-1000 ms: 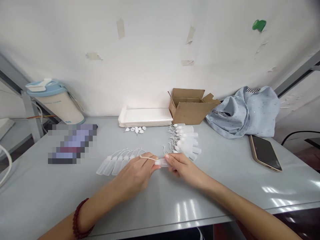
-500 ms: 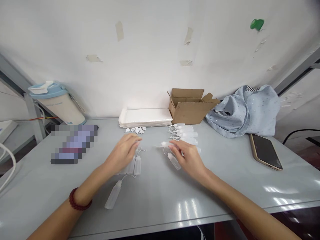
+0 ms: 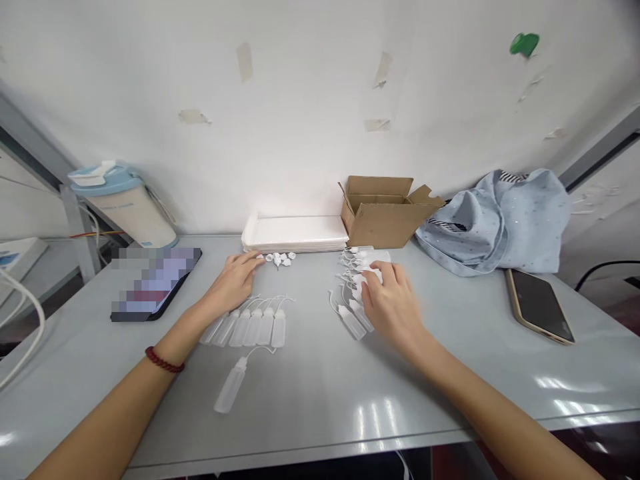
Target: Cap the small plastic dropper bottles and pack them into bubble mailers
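My left hand (image 3: 234, 281) stretches toward a cluster of small white caps (image 3: 283, 259). Its fingers are extended, with their tips at the cluster's left edge. Below it lies a row of translucent squeeze bottles (image 3: 253, 328) with thin curved white strips at their necks. A single squeeze bottle (image 3: 231, 385) rests at an angle nearer the table's front. On the right, my right hand (image 3: 393, 300) is bent over another group of squeeze bottles (image 3: 353, 323). Its thumb and fingers curl round a white bottle there, mostly hidden by the hand.
A stack of white sheets or pouches (image 3: 297, 232) and an open cardboard box (image 3: 383, 225) stand against the wall. A light-blue cloth bag (image 3: 530, 223) and a phone (image 3: 541, 307) lie at right. A tumbler (image 3: 137, 212) and a pixelated phone (image 3: 157, 287) are at left.
My left hand has moved up and left to the caps, uncovering the bottle row. My right hand has carried its bottle rightward to the right-hand group. The view has shifted slightly.
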The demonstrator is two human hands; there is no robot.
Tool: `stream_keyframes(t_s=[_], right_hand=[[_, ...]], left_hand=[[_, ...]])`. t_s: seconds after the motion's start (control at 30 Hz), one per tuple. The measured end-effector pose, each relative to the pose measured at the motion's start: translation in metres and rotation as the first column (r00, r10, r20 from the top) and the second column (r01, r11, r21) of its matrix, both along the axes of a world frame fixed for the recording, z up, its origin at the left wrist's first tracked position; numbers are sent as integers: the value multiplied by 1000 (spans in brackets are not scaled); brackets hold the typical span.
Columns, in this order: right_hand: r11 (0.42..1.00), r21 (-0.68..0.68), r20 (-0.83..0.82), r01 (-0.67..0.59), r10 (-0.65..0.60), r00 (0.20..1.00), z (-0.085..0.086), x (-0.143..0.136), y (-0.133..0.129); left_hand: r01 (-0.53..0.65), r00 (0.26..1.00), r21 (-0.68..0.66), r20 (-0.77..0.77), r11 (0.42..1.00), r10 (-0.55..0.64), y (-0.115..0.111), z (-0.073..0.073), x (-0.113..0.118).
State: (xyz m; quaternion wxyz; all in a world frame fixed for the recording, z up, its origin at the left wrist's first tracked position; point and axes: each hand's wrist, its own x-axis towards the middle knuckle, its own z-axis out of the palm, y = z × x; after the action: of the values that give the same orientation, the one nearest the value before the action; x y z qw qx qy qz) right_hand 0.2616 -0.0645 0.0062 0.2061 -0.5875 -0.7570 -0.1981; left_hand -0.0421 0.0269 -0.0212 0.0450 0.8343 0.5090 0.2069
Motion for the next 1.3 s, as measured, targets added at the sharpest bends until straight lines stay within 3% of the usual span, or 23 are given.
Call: stream_keyframes(t_s=[0.2, 0.37, 0.5, 0.6, 0.7, 0.77, 0.83, 0.97, 1.13, 1.3], right_hand=[[970, -7, -50, -242, 242, 969, -3, -17, -11], [882, -86, -164, -464, 447, 879, -6, -31, -26], [802, -180, -330, -570, 496, 803, -8, -41, -28], [733, -269, -488, -625, 456, 745, -7, -50, -21], [653, -380, -648, -655, 318, 692, -4, -61, -8], [593, -494, -682, -636, 190, 706, -1, -71, -1], [557, -617, -617, -556, 96, 781, 2, -81, 4], [536, -740, -457, -406, 43, 889, 6, -98, 9], [525, -756, -438, -392, 39, 898, 10, -103, 11], [534, -752, -448, -386, 15, 894, 11, -88, 10]], left_hand=[[7, 1000, 5, 11, 1000, -7, 4, -1, 1], [-5, 999, -9, 34, 1000, 6, 1, 3, 1], [-27, 998, -38, 63, 999, 29, -4, 12, 5], [-48, 994, -59, 99, 997, 54, -13, 20, 13], [-55, 988, -64, 143, 996, 64, -27, 29, 26], [-23, 973, -72, 226, 997, 39, -37, 33, 35], [21, 944, -74, 331, 997, 5, -48, 36, 43], [55, 883, -75, 469, 996, -13, -61, 41, 52], [82, 818, -172, 574, 982, 32, -66, 44, 54], [94, 763, -287, 636, 953, 116, -68, 50, 53]])
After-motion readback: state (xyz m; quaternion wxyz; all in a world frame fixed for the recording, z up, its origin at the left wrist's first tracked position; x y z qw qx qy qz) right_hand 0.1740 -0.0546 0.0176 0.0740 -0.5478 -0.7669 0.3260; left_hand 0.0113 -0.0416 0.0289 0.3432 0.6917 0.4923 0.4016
